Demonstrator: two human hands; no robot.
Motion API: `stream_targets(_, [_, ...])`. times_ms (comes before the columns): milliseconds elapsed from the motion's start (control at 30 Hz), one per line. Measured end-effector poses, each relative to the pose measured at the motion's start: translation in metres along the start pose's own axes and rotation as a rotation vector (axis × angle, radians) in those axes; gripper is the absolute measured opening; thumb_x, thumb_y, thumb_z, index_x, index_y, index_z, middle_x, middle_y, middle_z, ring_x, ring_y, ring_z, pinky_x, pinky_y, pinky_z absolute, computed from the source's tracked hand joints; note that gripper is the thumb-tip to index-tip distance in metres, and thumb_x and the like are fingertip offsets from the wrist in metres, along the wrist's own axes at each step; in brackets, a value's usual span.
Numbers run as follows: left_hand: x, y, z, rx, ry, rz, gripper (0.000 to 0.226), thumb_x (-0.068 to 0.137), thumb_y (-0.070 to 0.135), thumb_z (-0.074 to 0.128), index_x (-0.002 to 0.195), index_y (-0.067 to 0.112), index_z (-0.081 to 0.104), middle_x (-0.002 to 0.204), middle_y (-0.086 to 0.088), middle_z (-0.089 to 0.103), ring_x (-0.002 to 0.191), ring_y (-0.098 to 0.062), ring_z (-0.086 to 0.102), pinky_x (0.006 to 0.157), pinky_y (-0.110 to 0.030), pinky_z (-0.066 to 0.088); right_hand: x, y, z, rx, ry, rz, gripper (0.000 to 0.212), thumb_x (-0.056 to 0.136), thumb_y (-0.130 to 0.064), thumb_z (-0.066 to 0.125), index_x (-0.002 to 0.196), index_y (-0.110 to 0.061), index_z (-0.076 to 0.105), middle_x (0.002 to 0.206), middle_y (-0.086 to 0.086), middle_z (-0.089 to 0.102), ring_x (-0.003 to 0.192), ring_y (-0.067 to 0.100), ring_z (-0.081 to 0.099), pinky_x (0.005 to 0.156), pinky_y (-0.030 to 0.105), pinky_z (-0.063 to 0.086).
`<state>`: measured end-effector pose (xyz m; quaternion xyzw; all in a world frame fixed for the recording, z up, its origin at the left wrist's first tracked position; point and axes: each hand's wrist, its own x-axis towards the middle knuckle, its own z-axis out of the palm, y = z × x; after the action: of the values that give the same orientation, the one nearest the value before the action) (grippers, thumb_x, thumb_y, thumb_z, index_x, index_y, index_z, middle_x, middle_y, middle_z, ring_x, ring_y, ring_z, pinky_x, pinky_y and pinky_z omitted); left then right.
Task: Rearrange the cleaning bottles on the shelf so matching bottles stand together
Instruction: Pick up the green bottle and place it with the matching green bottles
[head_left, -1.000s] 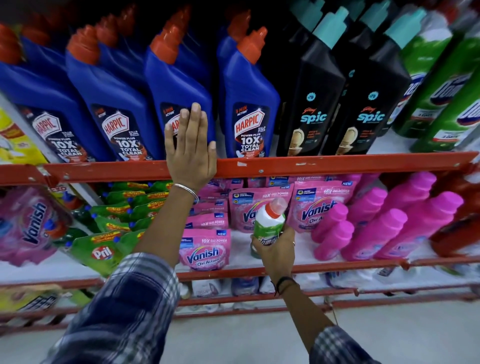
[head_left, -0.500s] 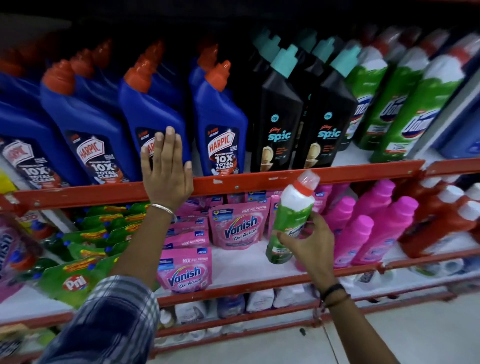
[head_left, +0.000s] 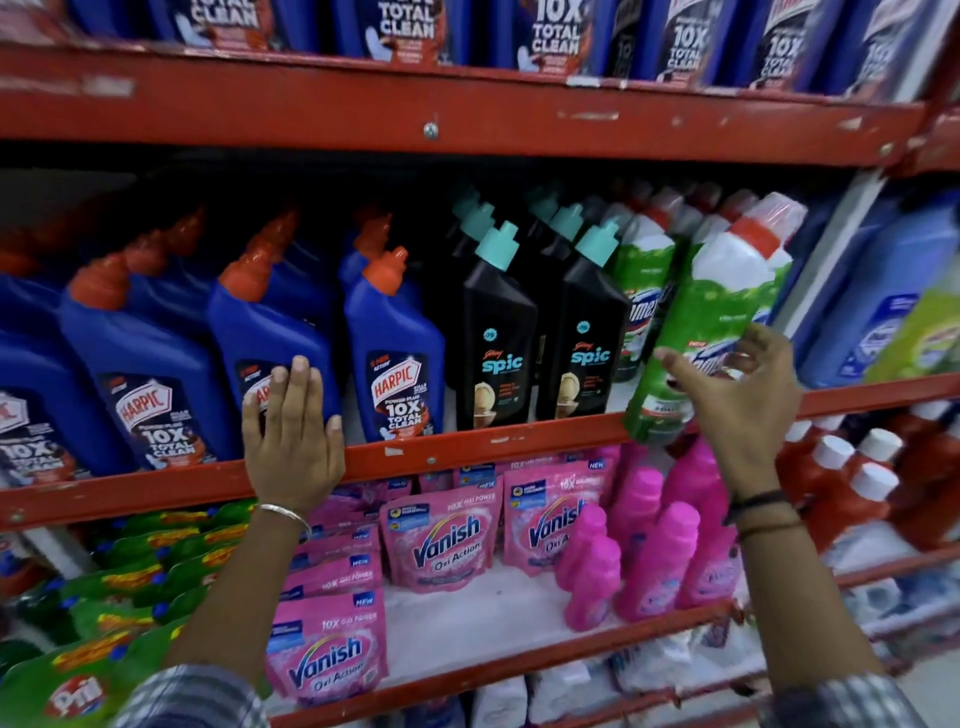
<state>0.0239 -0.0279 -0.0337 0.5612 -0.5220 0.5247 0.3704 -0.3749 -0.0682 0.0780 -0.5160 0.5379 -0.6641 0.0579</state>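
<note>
A: While the left hand (head_left: 291, 441) is lying flat and spread on a Harpic bottle (head_left: 270, 358) at the red rail (head_left: 467, 452), what's the right hand (head_left: 737, 400) doing?

B: It's gripping the green bottle (head_left: 711, 317), fingers curled round its lower half, tilting it just in front of the matching green ones (head_left: 644, 291), beside the Spic bottles (head_left: 587, 332)

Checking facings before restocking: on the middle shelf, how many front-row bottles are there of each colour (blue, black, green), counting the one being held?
Blue Harpic bottles: 4
Black Spic bottles: 2
Green bottles: 2, one in the right hand
Total: 8
</note>
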Motion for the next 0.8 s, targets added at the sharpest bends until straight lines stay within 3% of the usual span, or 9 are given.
stream_targets(300, [0.002, 0.000, 0.001, -0.001, 0.002, 0.000, 0.058, 0.097, 0.027, 0.034, 0.149, 0.005, 0.021, 0.159, -0.003, 0.010, 0.146, -0.020, 0.013, 0.118, -0.044, 0.012, 0.034, 0.008, 0.030, 0.016, -0.014, -0.030, 0.077, 0.065, -0.041, 0.085, 0.122, -0.002, 0.050, 0.117, 0.014, 0.062, 0.098, 0.018, 0.055, 0.084, 0.022, 0.042])
stream_targets(500, [0.000, 0.000, 0.001, 0.009, 0.003, -0.010, 0.058, 0.097, 0.027, 0.034, 0.149, 0.006, 0.021, 0.159, -0.003, 0.011, 0.146, -0.019, 0.013, 0.118, -0.043, 0.011, 0.031, 0.030, 0.042, -0.042, -0.077, -0.010, 0.082, 0.064, -0.046, 0.084, 0.125, -0.002, 0.050, 0.118, 0.016, 0.064, 0.104, 0.029, 0.060, 0.089, 0.035, 0.047])
stream_targets(633, [0.001, 0.001, 0.002, 0.014, 0.009, 0.000, 0.058, 0.097, 0.027, 0.035, 0.149, 0.005, 0.022, 0.159, -0.004, 0.011, 0.146, -0.020, 0.013, 0.118, -0.043, 0.011, 0.036, 0.034, 0.046, -0.044, -0.126, -0.004, 0.084, 0.064, -0.049, 0.082, 0.127, -0.004, 0.049, 0.117, 0.015, 0.066, 0.101, 0.022, 0.062, 0.090, 0.040, 0.053])
stream_targets(800, [0.001, 0.000, 0.003, 0.036, -0.004, 0.000, 0.059, 0.096, 0.027, 0.035, 0.149, 0.005, 0.022, 0.159, -0.004, 0.011, 0.146, -0.021, 0.013, 0.119, -0.043, 0.010, 0.039, 0.039, 0.050, -0.120, -0.142, -0.015, 0.096, 0.059, -0.071, 0.072, 0.128, -0.009, 0.046, 0.114, 0.013, 0.068, 0.101, 0.027, 0.065, 0.083, 0.046, 0.056])
